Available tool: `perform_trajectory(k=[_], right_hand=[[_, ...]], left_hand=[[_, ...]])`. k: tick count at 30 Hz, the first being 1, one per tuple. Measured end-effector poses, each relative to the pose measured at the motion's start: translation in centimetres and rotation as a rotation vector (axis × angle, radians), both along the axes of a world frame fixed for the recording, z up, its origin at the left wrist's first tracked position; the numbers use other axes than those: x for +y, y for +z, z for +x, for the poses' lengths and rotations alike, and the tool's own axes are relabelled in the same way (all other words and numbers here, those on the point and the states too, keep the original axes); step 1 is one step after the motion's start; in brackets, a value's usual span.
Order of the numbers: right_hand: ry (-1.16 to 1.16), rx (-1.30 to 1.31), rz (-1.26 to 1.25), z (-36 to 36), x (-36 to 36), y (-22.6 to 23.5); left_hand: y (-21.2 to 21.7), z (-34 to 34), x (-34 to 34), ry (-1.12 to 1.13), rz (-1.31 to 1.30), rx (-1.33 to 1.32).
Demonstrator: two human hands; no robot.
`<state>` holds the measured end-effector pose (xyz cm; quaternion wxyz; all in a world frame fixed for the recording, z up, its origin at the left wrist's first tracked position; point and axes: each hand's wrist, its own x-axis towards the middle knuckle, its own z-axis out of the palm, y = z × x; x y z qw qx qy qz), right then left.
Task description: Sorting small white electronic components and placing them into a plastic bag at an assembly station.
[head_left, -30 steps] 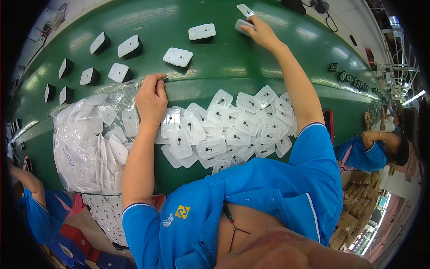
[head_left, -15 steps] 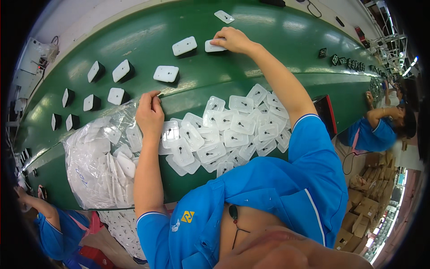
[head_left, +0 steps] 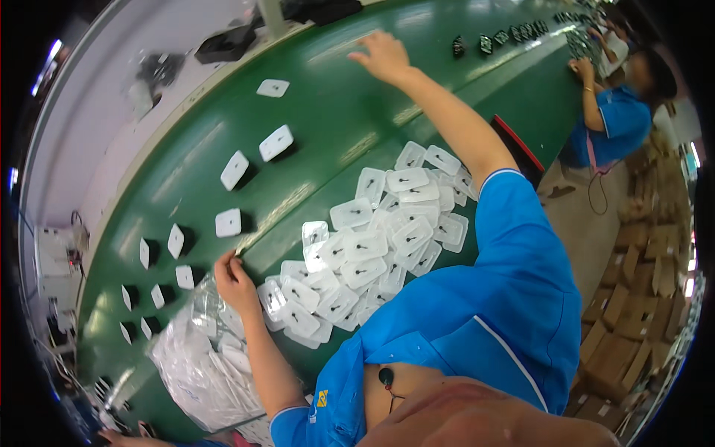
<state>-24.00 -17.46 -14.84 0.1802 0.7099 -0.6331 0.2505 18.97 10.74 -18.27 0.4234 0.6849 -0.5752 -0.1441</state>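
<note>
My right hand is raised over the far part of the green table, fingers spread and holding nothing. My left hand is at the near side of the table, fingers curled with the tips together; whatever they pinch, if anything, is too small to make out. Beside it lies a heap of translucent white plastic plates, each with a dark keyhole-shaped mark. Black boxes topped with white covers stand on the left; one white-topped box is the farthest of them. A loose white plate lies beyond it.
A clear plastic bag full of white plates lies left of my left forearm. Black parts stand in a row at the far right. A co-worker in blue sits there. Cardboard boxes are stacked on the right.
My right hand has let go of the white-topped box and moved away from it, fingers now spread. The view has turned, shifting the boxes down and left. My left hand stays beside the heap.
</note>
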Motion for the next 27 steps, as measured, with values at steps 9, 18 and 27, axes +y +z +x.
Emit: perform_trajectory(k=[9,18,27], right_hand=[[-0.853,-0.272,0.074,-18.9,-1.0,-2.3],[-0.461,-0.102,0.3,-16.9,-2.2,-2.5],[0.11,-0.145,0.44,-7.3,-0.9,0.5]], left_hand=[[-0.2,-0.3,0.3,-0.007,-0.001,0.084],[-0.3,0.2,0.4,0.038,0.056,0.127],[-0.3,-0.2,0.0,0.038,0.029,0.113]])
